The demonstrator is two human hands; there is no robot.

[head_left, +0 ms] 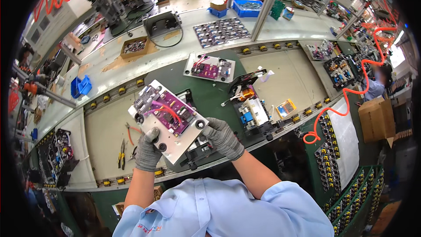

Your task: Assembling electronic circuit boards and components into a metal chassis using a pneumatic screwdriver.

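Observation:
Between both hands I hold a silvery metal plate [179, 144] tilted above the work line, with a purple circuit board [170, 109] and red wires on top. My left hand [148, 150], in a grey glove, grips its near left edge, thumb on top. At the right corner, my gloved right hand [222, 138] is closed on the plate. Under it a black chassis [193, 160] is partly hidden. A similar plate with a purple board [209, 68] lies farther back. To the right is an opened unit [253, 112] with a copper-coloured coil and blue parts.
Yellow-handled pliers [122, 154] and red-handled pliers [130, 134] lie left of my hands. Behind are a blue bin [81, 86], a cardboard box of small parts [134, 47] and rows of boards [221, 31]. An orange coiled hose [346, 92] hangs right, near a person [378, 82].

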